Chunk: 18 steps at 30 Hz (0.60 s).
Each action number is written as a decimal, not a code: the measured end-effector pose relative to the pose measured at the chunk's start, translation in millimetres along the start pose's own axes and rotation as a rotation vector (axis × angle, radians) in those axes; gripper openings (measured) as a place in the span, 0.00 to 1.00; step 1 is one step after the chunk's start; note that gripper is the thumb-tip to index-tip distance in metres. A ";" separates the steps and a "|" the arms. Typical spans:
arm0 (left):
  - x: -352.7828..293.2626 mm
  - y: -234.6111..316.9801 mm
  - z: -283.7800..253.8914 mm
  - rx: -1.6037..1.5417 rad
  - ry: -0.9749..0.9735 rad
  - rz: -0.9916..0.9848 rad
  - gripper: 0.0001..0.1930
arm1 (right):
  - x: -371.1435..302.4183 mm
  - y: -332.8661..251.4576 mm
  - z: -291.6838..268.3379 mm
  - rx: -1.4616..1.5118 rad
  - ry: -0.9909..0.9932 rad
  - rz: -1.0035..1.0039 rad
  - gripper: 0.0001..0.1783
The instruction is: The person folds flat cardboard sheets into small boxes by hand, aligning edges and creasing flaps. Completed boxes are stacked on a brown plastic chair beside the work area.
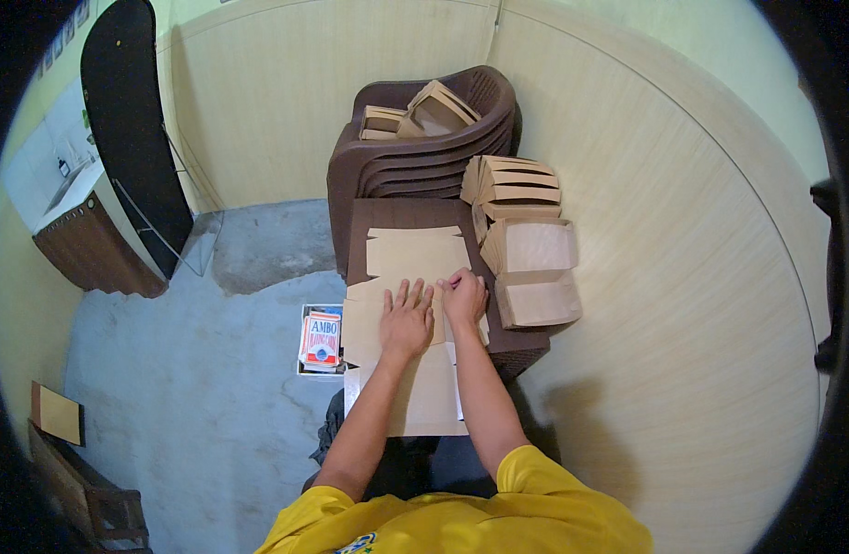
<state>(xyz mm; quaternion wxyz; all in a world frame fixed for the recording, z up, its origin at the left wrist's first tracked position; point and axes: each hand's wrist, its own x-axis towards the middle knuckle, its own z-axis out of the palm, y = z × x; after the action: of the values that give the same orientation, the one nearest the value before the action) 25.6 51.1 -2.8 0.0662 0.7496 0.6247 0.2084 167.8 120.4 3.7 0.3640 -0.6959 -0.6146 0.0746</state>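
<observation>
A large, light-brown cardboard blank (415, 254), flat and notched along its edges, is being carried by a dark brown surface (358, 214) straight ahead of the person, its near end being pointed toward the lap. The left hand (408, 323) is being laid palm-down on the middle of the blank, fingers being spread apart, nothing being gripped. The right hand (464, 297) is being rested just beside it, near the blank's right side, fingers being curled in; whether any cardboard is being pinched there cannot be made out. Both forearms are being extended from below, yellow sleeves (540, 475) being worn. Right of the blank, shaped brown boxes (539, 303) are being held in nested rows. Beyond the surface, stacked brown chairs (350, 171) are being seen, with more cardboard boxes (443, 113) being held in the top seat. To the left, a red, white and blue packet (324, 340) is being held in a white-rimmed container (321, 373). Farther left, a tall black panel (120, 138) is being stood near a brown curtain (101, 242), which is being hung below a white sink top (84, 182).
</observation>
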 end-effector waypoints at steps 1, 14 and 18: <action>-0.9 0.5 -0.6 -0.004 -0.029 -0.001 0.30 | 2.2 -1.9 1.0 -0.021 -0.003 0.024 0.18; 31.6 -21.1 -41.0 -0.100 -0.358 0.111 0.22 | 18.0 30.2 -5.5 0.739 -0.081 0.149 0.26; 41.6 -26.1 -23.6 -0.270 -0.344 0.266 0.06 | 20.1 34.3 -0.3 0.808 -0.097 0.229 0.23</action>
<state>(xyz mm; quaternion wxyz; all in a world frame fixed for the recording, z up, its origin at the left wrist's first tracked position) -2.0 92.9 18.6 0.2430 0.8340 0.4667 0.1661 200.2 139.2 -9.7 0.5677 -0.5567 -0.4710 0.3820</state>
